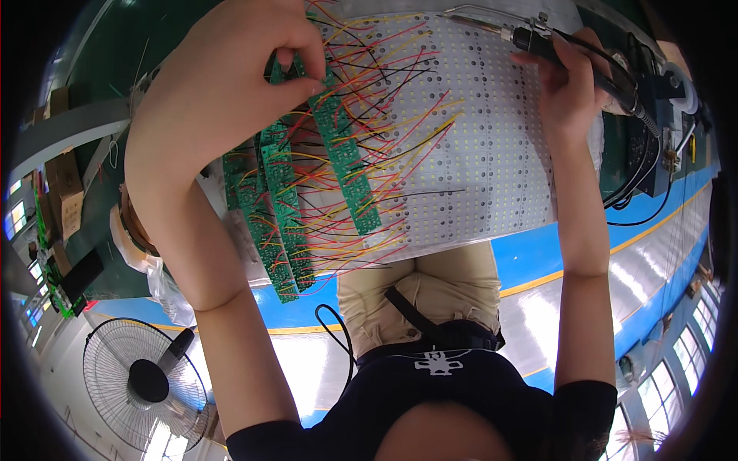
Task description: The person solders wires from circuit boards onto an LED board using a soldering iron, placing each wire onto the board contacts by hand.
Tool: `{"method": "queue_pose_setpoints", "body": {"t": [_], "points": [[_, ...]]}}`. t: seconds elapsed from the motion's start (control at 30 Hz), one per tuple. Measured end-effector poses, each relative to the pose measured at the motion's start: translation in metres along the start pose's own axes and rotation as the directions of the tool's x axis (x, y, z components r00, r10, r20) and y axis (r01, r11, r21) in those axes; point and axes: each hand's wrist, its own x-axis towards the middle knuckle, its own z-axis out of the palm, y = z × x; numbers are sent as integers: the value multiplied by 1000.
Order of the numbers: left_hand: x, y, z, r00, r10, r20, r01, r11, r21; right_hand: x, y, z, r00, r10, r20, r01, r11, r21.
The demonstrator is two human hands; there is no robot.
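Circuit-board strip (346,157) lies left on pale dotted panel (492,146), long axis near-to-far; nearer left hand (257,58) seemingly pinches its far part. Right hand (573,88) grasps soldering iron (536,44), tip leftward.

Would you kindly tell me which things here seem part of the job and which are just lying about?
Likely part of the job:
soldering iron, in the right hand
green boards, one pinched by the left hand
wires
white panel beneath

Apparently just around:
fan
cardboard box

Green table (111,42), panel (492,146) (white), circuit boards (344,146)
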Motion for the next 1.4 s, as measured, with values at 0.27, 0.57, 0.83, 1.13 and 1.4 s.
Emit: {"method": "queue_pose_setpoints", "body": {"t": [0.27, 0.57, 0.83, 1.13, 1.4], "points": [[6, 6, 14, 998, -30, 59, 27, 998, 49, 0, -5, 6, 997, 46, -54, -44, 998, 39], [1, -17, 26, 994, 106, 27, -102, 987, -127, 1, -9, 12, 998, 68, -20, -66, 996, 56], [4, -17, 26, 992, 113, 58, -107, 989, -101, -2, -21, 29, 969, 184, -163, -186, 982, 2], [11, -11, 46, 990, 89, -111, -89, 996, 6, 0, -6, 10, 994, 73, -82, -79, 994, -74], [12, -9, 48, 986, 56, -157, -49, 998, 48, -4, -17, 31, 973, 162, -164, -166, 986, -12]]}}
